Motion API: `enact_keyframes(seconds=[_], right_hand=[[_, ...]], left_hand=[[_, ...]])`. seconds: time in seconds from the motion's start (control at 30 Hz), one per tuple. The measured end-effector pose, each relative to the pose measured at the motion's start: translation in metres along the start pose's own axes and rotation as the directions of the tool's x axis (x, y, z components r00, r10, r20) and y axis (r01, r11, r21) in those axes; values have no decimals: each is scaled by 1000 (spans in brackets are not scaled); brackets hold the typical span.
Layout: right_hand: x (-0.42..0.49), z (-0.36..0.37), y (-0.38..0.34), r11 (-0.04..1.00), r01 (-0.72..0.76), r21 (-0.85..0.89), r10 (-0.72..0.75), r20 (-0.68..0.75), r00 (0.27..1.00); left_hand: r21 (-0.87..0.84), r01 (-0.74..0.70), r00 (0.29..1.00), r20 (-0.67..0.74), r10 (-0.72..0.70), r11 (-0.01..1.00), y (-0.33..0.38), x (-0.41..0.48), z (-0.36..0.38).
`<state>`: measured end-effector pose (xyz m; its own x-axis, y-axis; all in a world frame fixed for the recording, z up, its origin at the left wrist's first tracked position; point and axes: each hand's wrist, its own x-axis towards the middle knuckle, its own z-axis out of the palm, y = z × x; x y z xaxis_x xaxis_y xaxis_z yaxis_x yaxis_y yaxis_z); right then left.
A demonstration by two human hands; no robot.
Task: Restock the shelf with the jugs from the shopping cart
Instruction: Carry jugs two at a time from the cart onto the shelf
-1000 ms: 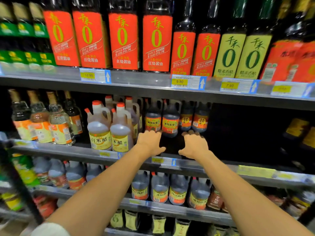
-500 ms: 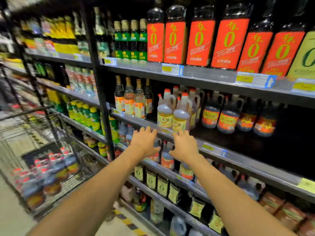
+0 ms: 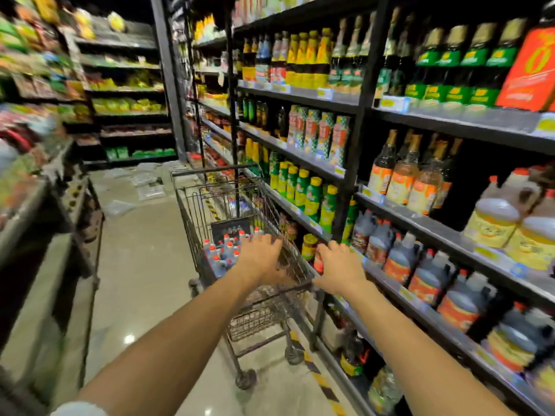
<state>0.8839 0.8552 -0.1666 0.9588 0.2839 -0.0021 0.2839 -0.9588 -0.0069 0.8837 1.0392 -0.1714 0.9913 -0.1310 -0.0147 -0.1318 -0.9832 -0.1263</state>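
A wire shopping cart [image 3: 192, 223] stands in the aisle beside the shelving, with several dark jugs [image 3: 220, 250] with red caps in its basket. My left hand [image 3: 262, 256] reaches over the cart's near end, fingers relaxed and spread, holding nothing. My right hand [image 3: 338, 267] hovers just right of the cart rim, in front of the shelf edge, fingers loosely extended and empty. Matching dark jugs [image 3: 426, 279] with orange labels line the lower shelf on the right. Pale yellow jugs [image 3: 495, 217] stand on the shelf [image 3: 444, 235] above them.
Tall shelving full of bottles runs along the right. A low display counter [image 3: 36, 235] borders the aisle on the left. Papers [image 3: 150, 187] lie on the floor beyond the cart. A yellow-black floor stripe [image 3: 318, 376] follows the shelf base.
My view has swung left from the shelf to the aisle and cart. Both hands have left the shelf front and now reach toward the cart, still empty.
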Motion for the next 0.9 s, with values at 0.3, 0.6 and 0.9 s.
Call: enact_keyframes(seconds=[0.3,0.6,0.9], right_hand=[[73,28,-92,999,22,34,-25,89,996],[203,91,-139,996,69,55,-80,234,969],[353,123,-179,983,152,99,-175,300,938]], left_hand=[[-17,65,998,24,-64,998,-113,16,41],[-41,113,990,90,-109,993,-198,96,92],[-72,199,963,199,-182,977,-271,195,145]])
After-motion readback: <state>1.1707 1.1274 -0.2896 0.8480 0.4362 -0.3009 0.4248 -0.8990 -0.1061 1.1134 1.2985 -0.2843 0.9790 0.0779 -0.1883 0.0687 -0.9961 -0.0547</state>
